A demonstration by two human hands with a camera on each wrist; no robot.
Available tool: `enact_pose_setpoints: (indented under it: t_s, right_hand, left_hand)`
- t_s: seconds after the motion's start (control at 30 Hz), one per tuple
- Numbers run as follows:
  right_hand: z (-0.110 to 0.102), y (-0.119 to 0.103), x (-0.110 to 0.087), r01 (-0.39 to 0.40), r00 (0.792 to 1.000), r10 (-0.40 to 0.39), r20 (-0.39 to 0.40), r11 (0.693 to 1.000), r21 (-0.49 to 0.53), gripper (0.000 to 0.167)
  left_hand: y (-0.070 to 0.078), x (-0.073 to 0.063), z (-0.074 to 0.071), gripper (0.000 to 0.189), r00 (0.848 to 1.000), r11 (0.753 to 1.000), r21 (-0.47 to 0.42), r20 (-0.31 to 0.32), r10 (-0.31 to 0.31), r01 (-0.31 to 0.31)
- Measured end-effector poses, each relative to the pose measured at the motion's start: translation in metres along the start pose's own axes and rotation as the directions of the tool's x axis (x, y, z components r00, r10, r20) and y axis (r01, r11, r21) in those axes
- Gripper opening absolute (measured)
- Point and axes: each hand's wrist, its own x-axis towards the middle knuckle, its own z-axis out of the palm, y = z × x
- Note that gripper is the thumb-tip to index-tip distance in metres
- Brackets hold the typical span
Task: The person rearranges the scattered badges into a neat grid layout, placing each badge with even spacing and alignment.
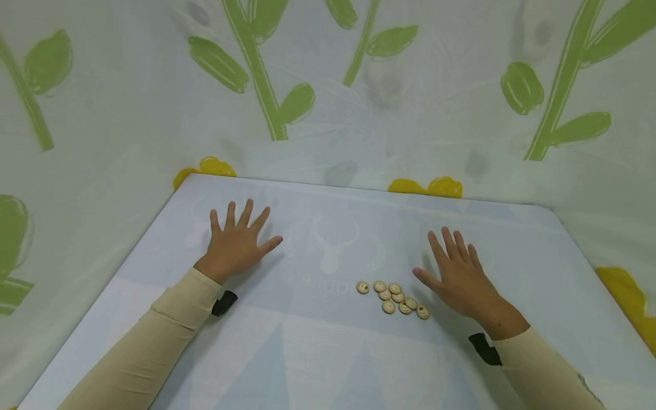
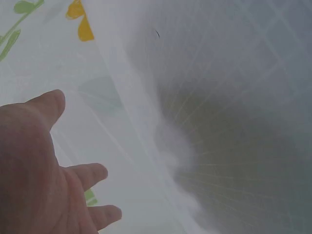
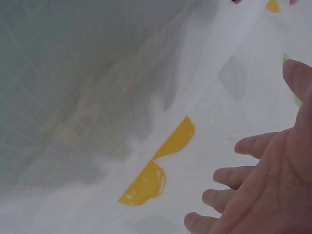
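Several round discs (image 1: 397,297) lie on the tabletop (image 1: 328,347) near the right hand (image 1: 463,282); we see the left hand (image 1: 236,245) well apart, both spread-fingered.

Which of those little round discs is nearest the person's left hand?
The leftmost disc; the other discs all lie farther right, away from the left hand.

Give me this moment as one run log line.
left-hand grip: empty, fingers spread | right-hand grip: empty, fingers spread | discs: loose cluster on table, between hands, nearer right
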Motion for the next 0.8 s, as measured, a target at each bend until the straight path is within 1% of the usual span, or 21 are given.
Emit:
enact_pose_setpoints:
  t_s: [0.1, 0.17, 0.23, 0.3, 0.37, 0.43, 0.53, 0.6, 0.67, 0.73, 0.8]
  right_hand:
    - [0.001, -0.001, 0.001, 0.000, 1.000, 0.000, 0.000, 1.000, -0.003, 0.090]
    - [0.002, -0.002, 0.001, 0.006, 1.000, -0.006, -0.006, 1.000, 0.003, 0.084]
    - [0.003, -0.003, 0.001, 0.016, 1.000, -0.016, 0.002, 0.999, 0.033, 0.073]
    - [0.003, -0.004, 0.000, 0.032, 0.999, -0.034, 0.024, 0.996, 0.089, 0.058]
    - [0.003, -0.006, -0.003, 0.039, 0.996, -0.052, 0.076, 0.986, 0.164, 0.043]
    - [0.003, -0.007, -0.005, 0.040, 0.988, -0.071, 0.135, 0.974, 0.221, 0.031]
    - [0.004, -0.009, -0.009, 0.032, 0.977, -0.086, 0.194, 0.963, 0.266, 0.024]
    - [0.006, -0.010, -0.010, 0.034, 0.975, -0.093, 0.202, 0.960, 0.277, 0.024]
    - [0.009, -0.009, -0.010, 0.039, 0.975, -0.100, 0.201, 0.957, 0.286, 0.023]
    - [0.012, -0.008, -0.010, 0.055, 0.973, -0.117, 0.199, 0.955, 0.292, 0.021]
    - [0.015, -0.007, -0.010, 0.073, 0.970, -0.137, 0.200, 0.952, 0.296, 0.020]
  left_hand:
    - [0.001, 0.001, 0.000, 0.080, 1.000, 1.000, -0.006, -0.007, 0.008, -0.008]
    - [0.006, 0.001, 0.001, 0.076, 0.999, 0.999, -0.014, -0.022, 0.032, -0.033]
    - [0.015, 0.000, 0.002, 0.069, 0.995, 0.995, -0.030, -0.042, 0.089, -0.090]
    - [0.029, -0.001, 0.004, 0.059, 0.985, 0.983, -0.067, -0.046, 0.166, -0.169]
    - [0.048, -0.003, 0.006, 0.049, 0.967, 0.960, -0.113, -0.032, 0.254, -0.256]
    - [0.067, -0.005, 0.009, 0.041, 0.943, 0.929, -0.166, -0.004, 0.334, -0.330]
    - [0.095, -0.009, 0.013, 0.032, 0.901, 0.887, -0.192, 0.032, 0.433, -0.419]
    - [0.110, -0.011, 0.015, 0.027, 0.874, 0.864, -0.187, 0.045, 0.483, -0.468]
    - [0.123, -0.012, 0.018, 0.024, 0.850, 0.843, -0.167, 0.047, 0.524, -0.510]
    - [0.132, -0.012, 0.022, 0.022, 0.832, 0.828, -0.135, 0.039, 0.553, -0.544]
    - [0.137, -0.013, 0.027, 0.023, 0.819, 0.817, -0.097, 0.026, 0.573, -0.569]
